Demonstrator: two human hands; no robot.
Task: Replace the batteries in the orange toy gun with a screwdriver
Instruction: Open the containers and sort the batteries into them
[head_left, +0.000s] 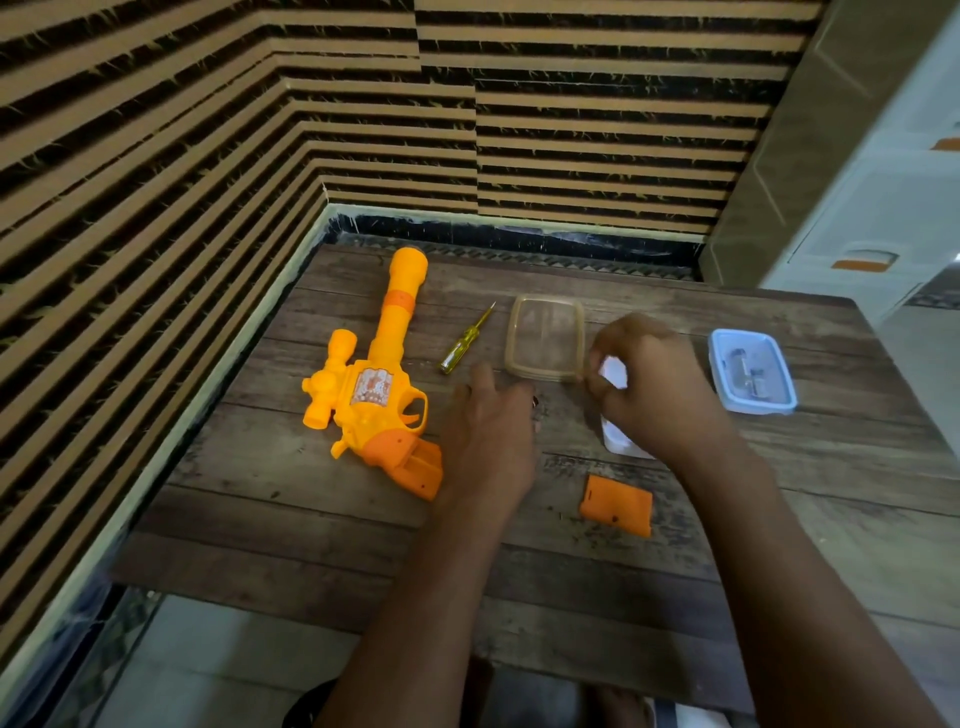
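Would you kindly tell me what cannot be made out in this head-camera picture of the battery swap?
Head view:
White object in the right hand: blurred, covered by its fingers.
White container under that hand: mostly hidden by the wrist.
Contents of the blue-rimmed box: too small, blurred.
Left hand: back faces the camera, so any hold is hidden.
Toy gun grip: interior in shadow, batteries undeterminable.

We look from head height, forward and steeply down onto the wooden table (311, 519), close enough that both forearms (415, 597) fill the frame from 6 o'clock. The wide lens bows the striped wall (156, 156) across 9 to 12 o'clock. Ours is the single view.
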